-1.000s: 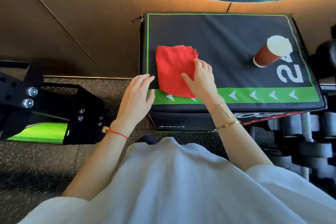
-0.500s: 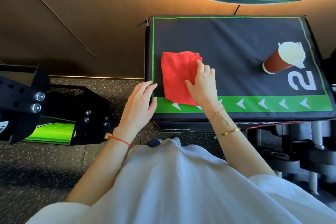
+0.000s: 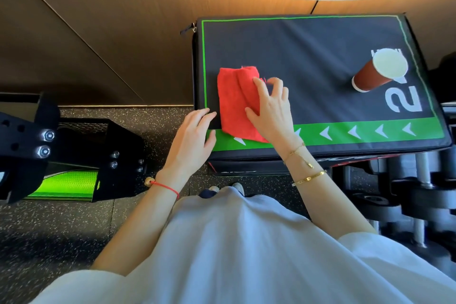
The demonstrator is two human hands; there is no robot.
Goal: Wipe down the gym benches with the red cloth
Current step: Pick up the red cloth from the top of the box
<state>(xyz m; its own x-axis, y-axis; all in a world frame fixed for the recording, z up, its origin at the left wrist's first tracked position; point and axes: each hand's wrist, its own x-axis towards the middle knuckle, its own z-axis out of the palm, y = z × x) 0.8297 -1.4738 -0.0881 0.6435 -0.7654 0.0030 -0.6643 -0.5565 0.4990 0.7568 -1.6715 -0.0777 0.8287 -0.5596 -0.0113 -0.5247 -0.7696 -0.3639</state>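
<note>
A red cloth (image 3: pixel 235 101) lies folded on the near left part of a black padded box (image 3: pixel 308 57) with a green border and green arrow strip. My right hand (image 3: pixel 270 111) rests on the cloth's right side, fingers spread and curled over its edge. My left hand (image 3: pixel 192 136) lies flat with fingers apart on the box's near left corner, just left of the cloth and holding nothing.
A red paper cup (image 3: pixel 375 71) with a white lid stands on the box's right side, beside the number print. A black metal frame with a green panel (image 3: pixel 74 155) sits on the floor to the left. Dumbbells (image 3: pixel 424 192) crowd the right. A wooden wall (image 3: pixel 98 20) runs behind.
My right hand has slid slightly and its fingers have curled, bunching the cloth's right edge. The left hand stays on the corner. The view has moved closer to the box.
</note>
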